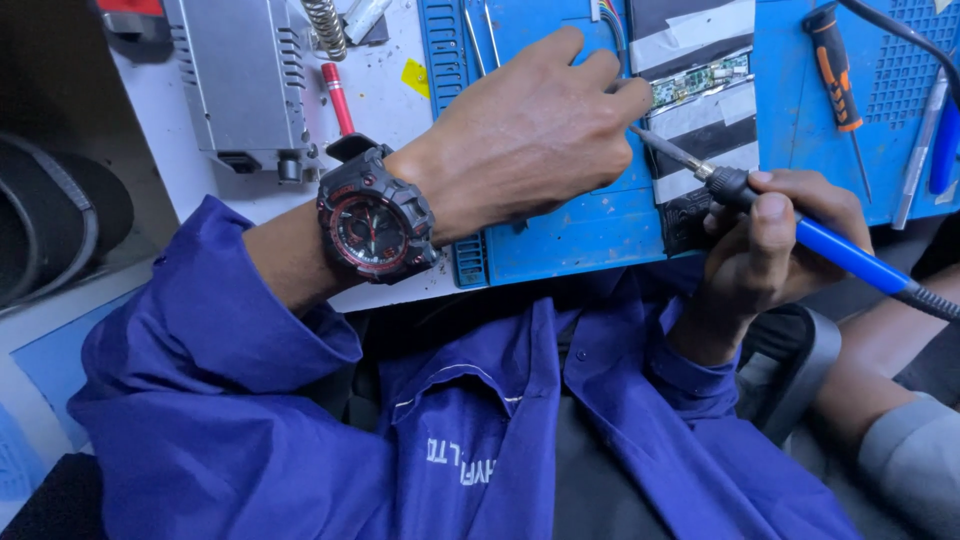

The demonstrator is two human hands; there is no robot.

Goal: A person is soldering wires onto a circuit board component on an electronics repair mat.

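My right hand [775, 245] grips a blue-handled soldering iron [830, 250] like a pen, its metal tip pointing up-left toward a small green circuit strip [700, 80] on a flat black pack [700, 120] bound with white tape. My left hand [525, 130], with a black and red wristwatch [375, 222] on the wrist, rests palm down on the blue work mat [570, 230]. Its fingertips are pinched right at the strip's left end; whether they hold anything is hidden. Both arms wear blue coat sleeves.
A grey metal box [245, 80] stands at the back left beside a coiled spring stand [323, 27] and a red pen-like tool [337, 97]. An orange and black screwdriver [835, 70] and metal tweezers [920, 150] lie on the right. Another person's arm [890, 400] shows at lower right.
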